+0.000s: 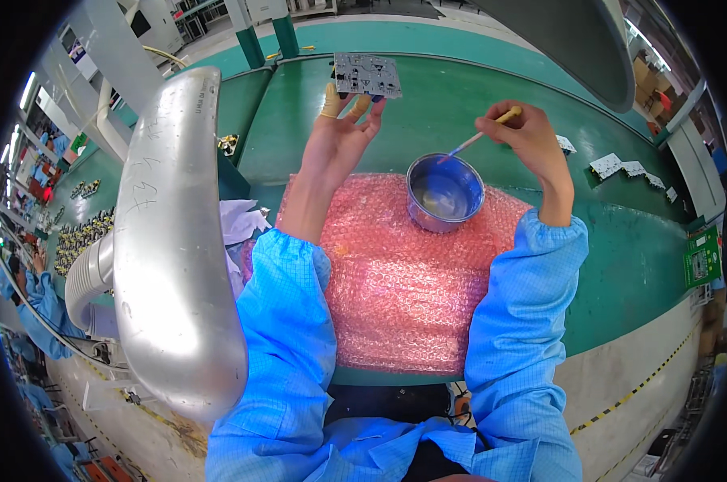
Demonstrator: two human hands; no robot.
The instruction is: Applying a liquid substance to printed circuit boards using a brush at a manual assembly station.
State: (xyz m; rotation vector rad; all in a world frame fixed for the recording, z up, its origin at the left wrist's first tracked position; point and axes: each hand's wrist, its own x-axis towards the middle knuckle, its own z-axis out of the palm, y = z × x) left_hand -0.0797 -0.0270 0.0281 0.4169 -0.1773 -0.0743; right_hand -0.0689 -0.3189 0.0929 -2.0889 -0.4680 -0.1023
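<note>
My left hand (339,132) holds up a grey circuit board (367,76) by its underside, beyond the far edge of the pink bubble wrap (395,281). Yellow finger cots cover some of its fingertips. Between thumb and fingers, my right hand (528,132) grips a thin brush (477,141), its tip slanting down into a blue-rimmed metal bowl (445,193). Pale liquid seems to lie in the bowl, which rests on the wrap. Parts on the board's lower side are mostly hidden by my fingers.
A large silver duct hood (175,241) stands close on my left, beside crumpled white cloth (241,221). Several white boards (606,165) lie on the green table (620,257) at right. Many small assemblies (82,241) sit at far left, near a person in blue (44,309). A dark panel (572,48) hangs overhead.
</note>
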